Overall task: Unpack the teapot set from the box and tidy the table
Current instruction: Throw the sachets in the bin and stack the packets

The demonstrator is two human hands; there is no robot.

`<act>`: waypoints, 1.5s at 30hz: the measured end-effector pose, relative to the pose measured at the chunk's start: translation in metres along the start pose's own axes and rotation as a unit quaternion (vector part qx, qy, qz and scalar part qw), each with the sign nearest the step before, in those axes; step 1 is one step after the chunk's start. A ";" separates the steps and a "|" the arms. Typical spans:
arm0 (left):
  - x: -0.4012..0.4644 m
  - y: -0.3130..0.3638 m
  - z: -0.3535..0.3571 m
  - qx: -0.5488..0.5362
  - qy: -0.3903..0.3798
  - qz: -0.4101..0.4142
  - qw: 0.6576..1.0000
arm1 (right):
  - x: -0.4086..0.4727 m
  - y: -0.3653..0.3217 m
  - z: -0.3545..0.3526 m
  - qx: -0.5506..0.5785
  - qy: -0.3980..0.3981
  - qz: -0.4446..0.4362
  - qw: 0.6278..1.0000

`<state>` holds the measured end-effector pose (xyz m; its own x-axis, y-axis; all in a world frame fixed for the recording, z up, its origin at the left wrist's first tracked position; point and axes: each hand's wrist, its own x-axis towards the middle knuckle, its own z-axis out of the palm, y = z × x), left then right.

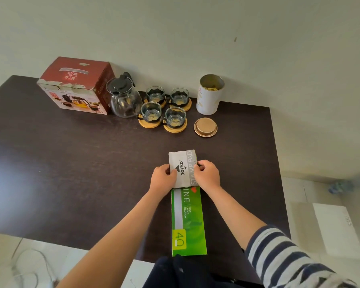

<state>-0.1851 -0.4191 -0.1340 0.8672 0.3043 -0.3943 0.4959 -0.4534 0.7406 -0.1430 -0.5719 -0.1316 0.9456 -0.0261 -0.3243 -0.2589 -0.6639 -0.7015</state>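
1. Near edge of the dark worktop [71, 183]: green folder [188, 221] lies flat, long side running away from the person, "40" printed at its near end.
2. On the folder's far end sits a grey stamp pad box [183, 169], marked "JOYKO" & "STAMP PAD".
3. Left hand [162, 179] grips the stamp pad box's left side, right hand [207, 173] its right side; fingers of both clamped on the box, thumbs on top.
4. Right arm has a striped sleeve [289, 256]; left forearm is bare.
5. Further back, right of centre: round gold lid [205, 126] lies flat, apart from its tin.
6. Behind it, white cylindrical tin [209, 96] stands upright & open, near the worktop's far edge.
7. Left of the lid: 4 glass cups [164, 107], each on a wooden coaster, in a 2x2 cluster.
8. Just left of the cups: glass teapot [124, 100] w/ black lid, upright, out of its box.
9. Far-left corner area: red teapot set box [77, 86], just beside the teapot, against the wall.
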 end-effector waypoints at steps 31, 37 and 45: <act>-0.129 -0.064 0.028 -0.067 0.019 0.049 0.996 | -0.127 0.076 0.007 0.081 0.046 -0.098 0.991; -0.179 -0.084 0.029 -0.086 -0.036 0.092 0.991 | -0.194 0.099 0.020 0.062 0.027 -0.126 0.990; -0.192 -0.094 0.027 -0.030 -0.032 0.135 0.990 | -0.218 0.114 0.019 0.013 0.063 -0.168 0.984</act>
<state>-0.3967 -0.4573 -0.1425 0.9696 0.1243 -0.2106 0.2444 -0.4590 0.8542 -0.3828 -0.6279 -0.1525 0.9951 0.0986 0.0096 0.0700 -0.6316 -0.7721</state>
